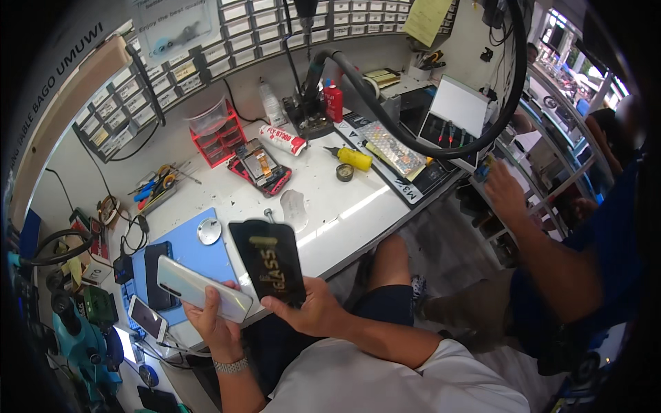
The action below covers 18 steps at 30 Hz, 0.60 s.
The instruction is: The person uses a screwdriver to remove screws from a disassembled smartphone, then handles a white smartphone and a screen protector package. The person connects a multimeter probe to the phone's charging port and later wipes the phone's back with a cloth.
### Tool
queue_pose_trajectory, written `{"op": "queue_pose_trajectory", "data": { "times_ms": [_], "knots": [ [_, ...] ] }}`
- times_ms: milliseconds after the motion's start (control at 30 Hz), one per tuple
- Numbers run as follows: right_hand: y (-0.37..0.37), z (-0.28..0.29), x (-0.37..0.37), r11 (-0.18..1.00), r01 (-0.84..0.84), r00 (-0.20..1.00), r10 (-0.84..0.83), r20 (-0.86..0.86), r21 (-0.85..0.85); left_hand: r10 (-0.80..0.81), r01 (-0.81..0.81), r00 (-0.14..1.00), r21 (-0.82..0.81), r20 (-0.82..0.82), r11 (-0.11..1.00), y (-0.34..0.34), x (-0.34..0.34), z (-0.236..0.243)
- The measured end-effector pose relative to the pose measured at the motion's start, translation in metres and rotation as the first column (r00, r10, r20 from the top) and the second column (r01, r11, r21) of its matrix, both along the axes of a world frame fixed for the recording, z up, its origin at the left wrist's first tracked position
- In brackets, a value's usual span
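My left hand (219,329) is closed around a pale, shiny smartphone (196,286), its back with the camera strip facing up. In my right hand (320,313) is a black flat screen-protector pack (265,255) with gold lettering, pinched at its lower end and held upright just right of the phone. Both are above the near edge of the white workbench (337,237). Under the phone lies a blue mat (206,258) with a dark phone-shaped piece (160,268) and a round silver dish (208,231). Another white phone (147,318) lies left of my left hand.
An opened phone in a red frame (261,167), a yellow bottle (354,158) and a small round tin (344,172) stand farther back. A thick black cable (379,110) arches overhead. A teal microscope (76,337) is at left. Another person's arm (544,241) reaches in at right.
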State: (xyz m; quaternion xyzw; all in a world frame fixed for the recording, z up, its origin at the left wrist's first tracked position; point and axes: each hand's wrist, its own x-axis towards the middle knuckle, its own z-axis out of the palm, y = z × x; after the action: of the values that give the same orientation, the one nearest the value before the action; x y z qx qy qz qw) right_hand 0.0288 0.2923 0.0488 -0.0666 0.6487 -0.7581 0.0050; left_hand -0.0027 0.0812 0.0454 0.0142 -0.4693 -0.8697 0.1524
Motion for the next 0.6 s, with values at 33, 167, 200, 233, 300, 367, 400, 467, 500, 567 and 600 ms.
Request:
{"op": "queue_pose_trajectory", "data": {
  "times_ms": [33,167,200,233,300,367,400,467,500,567,600],
  "knots": [
    [-0.002,0.001,-0.002,1.000,0.014,0.999,-0.014,0.041,-0.007,0.023,-0.023,1.000,-0.014,0.005,1.000,0.006,-0.001,0.001],
    [0.000,0.000,-0.015,0.987,0.143,0.982,-0.150,-0.114,-0.070,0.013,-0.013,1.000,-0.038,0.001,0.999,0.025,-0.008,0.015],
    [0.001,0.001,-0.015,0.992,0.100,0.987,-0.108,-0.118,-0.072,0.025,-0.026,1.000,-0.045,-0.011,0.999,0.024,-0.005,0.015],
    [-0.006,0.001,-0.017,0.952,0.144,0.982,-0.171,-0.079,-0.270,0.024,-0.024,1.000,-0.043,-0.015,0.999,0.026,-0.006,0.014],
    [-0.004,-0.003,-0.018,0.982,0.107,0.987,-0.124,-0.104,-0.157,0.013,-0.014,1.000,-0.036,-0.024,0.999,0.022,-0.003,0.011],
    [0.002,-0.004,-0.016,0.996,0.054,0.996,-0.059,-0.063,-0.075,0.027,-0.029,0.999,-0.054,-0.031,0.998,0.021,-0.002,0.009],
    [0.004,-0.003,-0.016,0.999,0.027,0.999,-0.029,-0.041,-0.034,0.028,-0.030,0.999,-0.058,-0.030,0.998,0.020,-0.002,0.008],
    [0.002,0.003,-0.016,0.999,0.031,0.999,-0.032,-0.033,-0.007,0.030,-0.031,0.999,-0.058,-0.029,0.998,0.021,-0.003,0.007],
    [0.001,0.004,-0.016,0.999,0.034,0.999,-0.034,-0.029,0.007,0.033,-0.034,0.999,-0.055,-0.027,0.998,0.022,-0.003,0.006],
    [-0.001,0.001,-0.018,0.999,0.041,0.998,-0.041,-0.042,-0.011,0.045,-0.047,0.999,-0.058,-0.024,0.997,0.024,-0.003,0.006],
    [-0.002,0.000,-0.018,0.999,0.044,0.998,-0.045,-0.048,-0.020,0.054,-0.056,0.998,-0.061,-0.023,0.997,0.026,-0.003,0.008]
  ]
}}
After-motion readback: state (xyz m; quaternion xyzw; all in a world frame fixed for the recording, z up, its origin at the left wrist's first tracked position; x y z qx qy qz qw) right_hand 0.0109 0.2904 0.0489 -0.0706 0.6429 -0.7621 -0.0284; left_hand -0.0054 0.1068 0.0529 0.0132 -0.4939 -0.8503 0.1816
